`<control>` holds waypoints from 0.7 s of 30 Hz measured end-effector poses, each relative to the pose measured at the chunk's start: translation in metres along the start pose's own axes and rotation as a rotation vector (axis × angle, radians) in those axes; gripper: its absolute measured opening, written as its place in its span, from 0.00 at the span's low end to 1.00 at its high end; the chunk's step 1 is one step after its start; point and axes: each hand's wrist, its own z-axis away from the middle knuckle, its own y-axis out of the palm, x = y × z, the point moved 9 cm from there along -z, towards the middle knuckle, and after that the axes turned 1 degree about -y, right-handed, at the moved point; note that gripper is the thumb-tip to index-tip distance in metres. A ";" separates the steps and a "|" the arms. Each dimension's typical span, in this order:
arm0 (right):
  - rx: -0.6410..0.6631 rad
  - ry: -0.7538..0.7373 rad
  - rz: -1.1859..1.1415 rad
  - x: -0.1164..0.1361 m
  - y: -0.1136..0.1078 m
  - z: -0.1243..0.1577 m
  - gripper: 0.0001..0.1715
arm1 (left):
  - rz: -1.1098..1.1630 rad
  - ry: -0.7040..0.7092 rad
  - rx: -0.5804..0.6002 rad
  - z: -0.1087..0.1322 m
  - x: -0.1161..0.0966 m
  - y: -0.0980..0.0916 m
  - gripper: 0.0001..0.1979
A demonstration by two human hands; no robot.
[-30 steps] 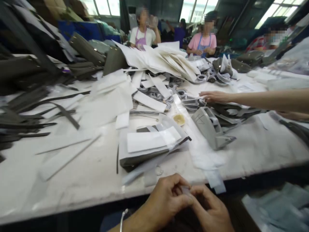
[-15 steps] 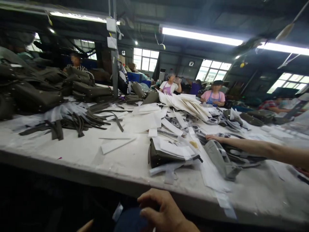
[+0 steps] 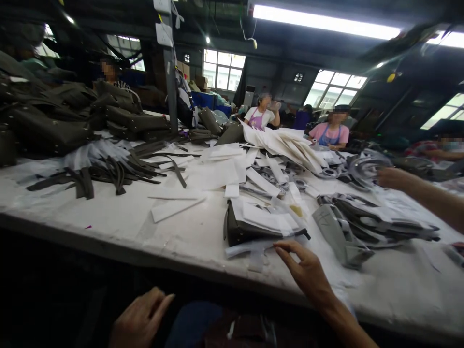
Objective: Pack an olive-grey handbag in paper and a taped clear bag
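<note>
My right hand (image 3: 308, 273) reaches over the table edge, its thumb and fingertips close together at the end of a clear plastic strip (image 3: 246, 249). That strip lies along the front of a dark olive bag (image 3: 250, 229), which has white sheets (image 3: 266, 217) on top. Below the table edge at the lower left is my left hand (image 3: 141, 316), slightly blurred. Its fingers are curled in and its thumb points right; I see nothing in it.
A co-worker's hand (image 3: 389, 179) at the right touches coiled clear plastic (image 3: 368, 166). Grey-green bag parts (image 3: 337, 237) lie right of the bag. Dark straps (image 3: 116, 179) and piled bags (image 3: 50, 128) are at left, beside a metal post (image 3: 170, 87). White paper (image 3: 223, 176) covers the middle.
My right hand has moved up and right from below the table edge to the plastic strip. My left hand has come further into view. The co-worker's hand has moved right and back.
</note>
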 end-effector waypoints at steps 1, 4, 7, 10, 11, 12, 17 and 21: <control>-0.035 -0.023 0.028 -0.002 -0.006 -0.007 0.12 | 0.022 0.105 -0.104 -0.020 -0.028 0.002 0.13; -0.081 -0.125 0.113 -0.003 -0.011 -0.024 0.11 | 0.106 0.356 -0.185 -0.075 -0.107 0.024 0.09; -0.016 -0.245 0.211 0.001 -0.001 -0.038 0.15 | 0.096 0.473 -0.102 -0.110 -0.152 0.055 0.21; 0.106 -0.314 0.308 -0.002 0.017 -0.049 0.27 | 0.026 0.503 0.014 -0.120 -0.158 0.086 0.33; 0.138 -0.324 0.330 -0.005 0.023 -0.053 0.31 | -0.004 0.513 0.032 -0.119 -0.156 0.094 0.36; 0.174 -0.329 0.344 -0.008 0.029 -0.056 0.35 | -0.030 0.526 0.031 -0.117 -0.152 0.101 0.38; 0.324 -0.322 0.298 -0.024 0.056 -0.060 0.37 | -0.056 0.601 -0.078 -0.115 -0.142 0.114 0.32; 0.295 -0.333 0.259 -0.029 0.059 -0.056 0.36 | -0.101 0.622 -0.077 -0.134 -0.143 0.115 0.29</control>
